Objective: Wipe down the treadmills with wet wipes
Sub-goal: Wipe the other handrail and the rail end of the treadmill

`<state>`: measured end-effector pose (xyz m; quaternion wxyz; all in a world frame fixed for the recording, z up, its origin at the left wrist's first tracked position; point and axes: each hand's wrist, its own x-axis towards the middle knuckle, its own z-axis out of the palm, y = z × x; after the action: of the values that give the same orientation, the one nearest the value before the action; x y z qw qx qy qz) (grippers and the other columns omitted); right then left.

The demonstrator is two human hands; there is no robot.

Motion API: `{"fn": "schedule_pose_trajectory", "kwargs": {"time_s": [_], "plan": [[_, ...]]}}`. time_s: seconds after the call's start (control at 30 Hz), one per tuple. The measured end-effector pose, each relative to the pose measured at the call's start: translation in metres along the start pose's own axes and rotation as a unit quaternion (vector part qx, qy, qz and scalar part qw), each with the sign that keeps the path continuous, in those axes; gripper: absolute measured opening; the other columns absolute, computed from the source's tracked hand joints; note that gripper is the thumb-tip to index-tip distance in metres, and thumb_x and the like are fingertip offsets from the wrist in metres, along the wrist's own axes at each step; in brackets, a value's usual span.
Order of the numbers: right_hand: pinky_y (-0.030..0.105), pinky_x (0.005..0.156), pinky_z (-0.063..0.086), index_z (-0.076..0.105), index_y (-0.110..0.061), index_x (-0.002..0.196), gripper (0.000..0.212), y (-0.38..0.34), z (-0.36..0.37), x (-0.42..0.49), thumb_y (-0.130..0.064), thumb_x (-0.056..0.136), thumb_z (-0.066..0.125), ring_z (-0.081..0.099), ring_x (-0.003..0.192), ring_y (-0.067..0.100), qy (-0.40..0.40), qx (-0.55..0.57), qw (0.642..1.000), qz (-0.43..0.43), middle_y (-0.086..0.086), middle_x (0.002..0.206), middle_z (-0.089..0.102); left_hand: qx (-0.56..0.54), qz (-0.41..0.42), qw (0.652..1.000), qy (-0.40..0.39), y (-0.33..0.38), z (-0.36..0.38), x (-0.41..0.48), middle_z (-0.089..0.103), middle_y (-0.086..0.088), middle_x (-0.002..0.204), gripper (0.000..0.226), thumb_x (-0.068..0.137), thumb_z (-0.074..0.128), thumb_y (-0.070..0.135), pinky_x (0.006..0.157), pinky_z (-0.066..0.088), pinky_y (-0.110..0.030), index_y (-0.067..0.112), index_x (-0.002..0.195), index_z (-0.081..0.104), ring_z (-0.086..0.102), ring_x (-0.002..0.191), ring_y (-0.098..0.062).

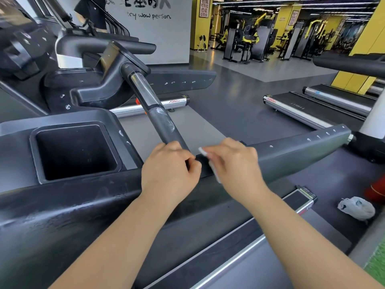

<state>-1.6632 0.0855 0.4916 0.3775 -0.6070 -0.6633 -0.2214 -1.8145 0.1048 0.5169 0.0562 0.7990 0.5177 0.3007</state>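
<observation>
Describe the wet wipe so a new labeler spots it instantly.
Find the nearest treadmill's handrail crossing mid-frame. Where the diagonal handlebar meets it, the right hand holds the wet wipe: small, white, flat, unlike the crumpled white bag lying far right.

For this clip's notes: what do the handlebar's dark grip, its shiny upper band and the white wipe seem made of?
The dark grip: likely matte rubber or foam; dull surface with pale smears. The shiny band: probably polished metal; mirror-like glints. The wipe in the right hand: thin white nonwoven cloth, seemingly; it bends limply.
</observation>
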Motion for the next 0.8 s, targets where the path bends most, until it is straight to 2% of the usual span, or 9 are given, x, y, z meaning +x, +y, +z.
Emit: {"fn": "schedule_pose_trajectory", "kwargs": {"time_s": [0.13, 0.2, 0.27, 0.3, 0.37, 0.47, 0.63, 0.73, 0.8], "plan": [[0.031, 0.065, 0.026, 0.074, -0.031, 0.081, 0.031, 0.000, 0.005, 0.000, -0.023, 0.083, 0.044, 0.053, 0.055, 0.022, -0.014, -0.072, 0.996, -0.053, -0.005, 0.066, 0.053, -0.010, -0.010, 1.000, -0.014, -0.001, -0.004, 0.000, 0.063, 0.008, 0.095, 0.028, 0.090, 0.049, 0.032, 0.077, 0.043, -0.027, 0.027, 0.097, 0.075, 0.050, 0.097, -0.015], [0.031, 0.065, 0.023, 0.074, -0.032, 0.076, 0.030, 0.021, -0.003, 0.002, -0.013, 0.077, 0.050, 0.049, 0.053, 0.023, -0.035, -0.135, 0.989, -0.045, -0.004, 0.064, 0.050, -0.018, -0.009, 1.000, -0.015, -0.001, -0.006, -0.001, 0.063, 0.010, 0.097, 0.027, 0.090, 0.049, 0.031, 0.079, 0.043, -0.026, 0.028, 0.100, 0.074, 0.050, 0.100, -0.014], [0.032, 0.063, 0.025, 0.074, -0.031, 0.072, 0.028, 0.044, -0.011, 0.006, -0.004, 0.066, 0.067, 0.048, 0.050, 0.024, -0.062, -0.194, 0.979, -0.005, -0.001, 0.061, 0.048, -0.020, -0.011, 1.000, -0.014, 0.000, -0.006, -0.002, 0.063, 0.011, 0.098, 0.028, 0.090, 0.048, 0.031, 0.078, 0.041, -0.024, 0.028, 0.101, 0.074, 0.049, 0.100, -0.013], [0.033, 0.062, 0.026, 0.075, -0.029, 0.074, 0.030, 0.053, -0.015, 0.007, -0.001, 0.063, 0.073, 0.049, 0.050, 0.025, -0.065, -0.194, 0.979, 0.023, 0.000, 0.062, 0.050, -0.018, -0.012, 1.000, -0.014, 0.001, -0.006, -0.002, 0.063, 0.012, 0.098, 0.028, 0.090, 0.048, 0.031, 0.076, 0.040, -0.023, 0.028, 0.101, 0.074, 0.049, 0.100, -0.012], [0.033, 0.061, 0.029, 0.075, -0.027, 0.081, 0.028, 0.051, -0.020, 0.004, -0.004, 0.067, 0.070, 0.052, 0.051, 0.028, -0.043, -0.139, 0.988, 0.058, 0.003, 0.065, 0.053, -0.017, -0.012, 1.000, -0.010, 0.002, -0.005, -0.002, 0.062, 0.011, 0.097, 0.028, 0.091, 0.049, 0.031, 0.075, 0.039, -0.023, 0.028, 0.101, 0.074, 0.048, 0.099, -0.012], [0.031, 0.063, 0.029, 0.072, -0.030, 0.087, 0.026, 0.017, -0.010, -0.010, -0.009, 0.076, 0.060, 0.050, 0.057, 0.025, 0.010, -0.095, 0.995, 0.004, -0.002, 0.067, 0.051, -0.012, -0.017, 1.000, -0.006, 0.001, -0.003, -0.002, 0.062, 0.010, 0.095, 0.027, 0.090, 0.049, 0.032, 0.075, 0.040, -0.025, 0.028, 0.099, 0.074, 0.049, 0.098, -0.013], [0.032, 0.069, 0.029, 0.068, -0.027, 0.099, 0.033, 0.012, 0.004, -0.026, -0.003, 0.077, 0.068, 0.046, 0.061, 0.021, 0.063, -0.085, 0.990, -0.090, -0.002, 0.070, 0.052, -0.016, -0.011, 1.000, -0.007, 0.000, -0.004, -0.002, 0.063, 0.011, 0.097, 0.028, 0.089, 0.049, 0.030, 0.075, 0.038, -0.023, 0.028, 0.101, 0.074, 0.049, 0.099, -0.013], [0.033, 0.069, 0.030, 0.057, -0.028, 0.101, 0.036, 0.034, -0.001, -0.027, -0.002, 0.078, 0.066, 0.042, 0.064, 0.020, 0.071, -0.111, 0.987, -0.096, -0.002, 0.071, 0.054, -0.022, -0.009, 1.000, -0.013, -0.001, -0.005, -0.003, 0.063, 0.012, 0.098, 0.029, 0.090, 0.048, 0.030, 0.077, 0.040, -0.022, 0.028, 0.103, 0.074, 0.049, 0.101, -0.013], [0.034, 0.069, 0.031, 0.062, -0.029, 0.095, 0.033, 0.048, -0.006, -0.025, -0.002, 0.077, 0.067, 0.044, 0.063, 0.022, 0.067, -0.137, 0.987, -0.053, -0.002, 0.069, 0.053, -0.022, -0.011, 1.000, -0.011, 0.001, -0.005, -0.003, 0.062, 0.011, 0.097, 0.029, 0.090, 0.048, 0.030, 0.077, 0.042, -0.024, 0.028, 0.101, 0.074, 0.049, 0.100, -0.013]]}}
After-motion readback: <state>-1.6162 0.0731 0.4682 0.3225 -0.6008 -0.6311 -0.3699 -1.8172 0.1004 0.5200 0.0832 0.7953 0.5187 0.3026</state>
